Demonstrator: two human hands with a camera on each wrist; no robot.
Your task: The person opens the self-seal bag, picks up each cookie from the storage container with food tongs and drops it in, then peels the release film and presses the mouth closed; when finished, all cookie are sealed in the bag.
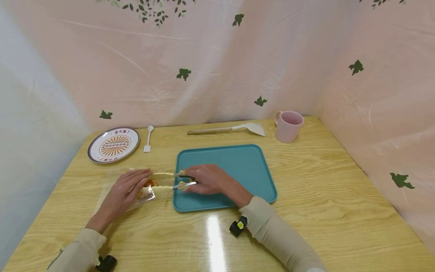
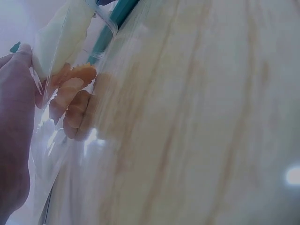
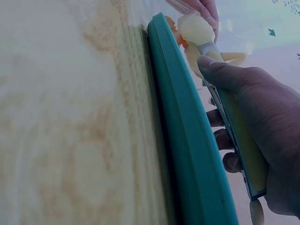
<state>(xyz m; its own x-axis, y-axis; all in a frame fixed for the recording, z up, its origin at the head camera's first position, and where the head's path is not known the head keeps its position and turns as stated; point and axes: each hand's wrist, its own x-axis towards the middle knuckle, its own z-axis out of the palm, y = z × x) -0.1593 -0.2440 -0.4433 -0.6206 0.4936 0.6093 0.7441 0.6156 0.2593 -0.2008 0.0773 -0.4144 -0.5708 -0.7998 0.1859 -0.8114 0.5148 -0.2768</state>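
My right hand [image 1: 210, 179] grips a pair of metal tongs [image 3: 251, 154] with cream-coloured heads, over the left part of a teal tray [image 1: 231, 162]. The tong heads point left and reach into the mouth of a clear plastic bag [image 1: 151, 194]. My left hand [image 1: 125, 189] holds this bag, its thumb below the extended fingers. In the left wrist view, an orange-brown piece of food [image 2: 70, 101] with rounded lobes shows inside the bag, close to a tong head [image 2: 61, 37]. The left hand partly covers the food in the head view.
Behind the bag lie a patterned plate [image 1: 114, 145] and a small white spoon [image 1: 148, 139]. A spatula [image 1: 217, 130] with a wooden handle lies beyond the tray. At the back right stands a pink mug [image 1: 288, 128]. Printed curtains [image 1: 217, 56] border the wooden table [image 1: 323, 196].
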